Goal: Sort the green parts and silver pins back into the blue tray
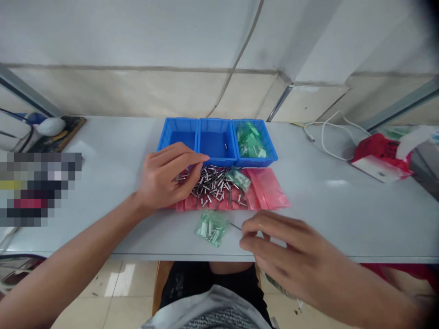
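Observation:
My left hand point(171, 176) is over the left side of a pile of metal screws point(214, 183), thumb and fingertips pressed together; what they hold, if anything, is hidden. The pile lies on pink plastic bags point(269, 189). My right hand point(284, 246) is near the table's front edge, its fingers pinched on a thin dark rod point(236, 226) that points left. Just left of the rod lies a green bag of metal parts point(211, 227). A smaller green bag point(240, 179) rests on the pile's right side.
Behind the pile stand three joined blue bins: left point(181, 137), middle point(215, 144) with one small part, right point(255, 161) with green bags. A white cable point(323, 137) and red tissue pack point(380, 157) lie right.

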Available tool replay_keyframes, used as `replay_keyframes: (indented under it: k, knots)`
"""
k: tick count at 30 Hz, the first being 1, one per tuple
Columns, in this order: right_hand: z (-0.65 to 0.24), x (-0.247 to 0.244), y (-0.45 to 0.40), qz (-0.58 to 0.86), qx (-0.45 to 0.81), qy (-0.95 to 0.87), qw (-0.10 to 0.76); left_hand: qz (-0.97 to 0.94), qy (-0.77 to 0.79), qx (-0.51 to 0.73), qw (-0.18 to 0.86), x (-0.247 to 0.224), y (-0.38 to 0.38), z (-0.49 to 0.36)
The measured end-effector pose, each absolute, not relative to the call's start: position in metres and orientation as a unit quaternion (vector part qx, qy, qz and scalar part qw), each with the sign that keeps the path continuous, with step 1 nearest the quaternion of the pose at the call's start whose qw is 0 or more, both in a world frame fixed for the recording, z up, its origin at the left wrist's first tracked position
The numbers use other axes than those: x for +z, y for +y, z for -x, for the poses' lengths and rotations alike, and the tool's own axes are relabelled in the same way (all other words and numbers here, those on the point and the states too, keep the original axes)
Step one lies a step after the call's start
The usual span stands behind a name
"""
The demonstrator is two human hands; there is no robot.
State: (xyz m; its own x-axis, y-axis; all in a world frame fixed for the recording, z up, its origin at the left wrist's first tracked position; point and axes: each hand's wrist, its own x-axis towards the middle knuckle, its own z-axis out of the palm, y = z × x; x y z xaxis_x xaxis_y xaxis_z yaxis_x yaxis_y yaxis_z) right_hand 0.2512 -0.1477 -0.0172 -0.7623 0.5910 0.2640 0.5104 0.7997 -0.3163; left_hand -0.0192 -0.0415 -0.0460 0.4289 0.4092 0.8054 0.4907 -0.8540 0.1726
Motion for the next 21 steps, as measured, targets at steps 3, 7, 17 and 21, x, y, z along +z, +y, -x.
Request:
replay_keyframes:
  k: [3, 7, 17, 21]
  knots:
    - [-0.233, 0.008, -0.104, 0.293, 0.208, -0.884, 0.300, 0.823, -0.302, -0.478, 0.057, -0.045, -0.043, 0.020]
    - [-0.217, -0.005, -0.047, 0.342, 0.229, -0.787, 0.459, 0.808, -0.340, -0.477, 0.067, -0.045, -0.038, 0.023]
    - [-0.216, -0.057, -0.076, 0.092, 0.093, -0.965, 0.230, 0.889, -0.361, -0.268, 0.081, -0.068, -0.017, 0.035]
    - [-0.214, -0.058, -0.081, 0.091, 0.101, -0.982, 0.133, 0.895, -0.332, -0.288, 0.076, -0.070, -0.013, 0.037]
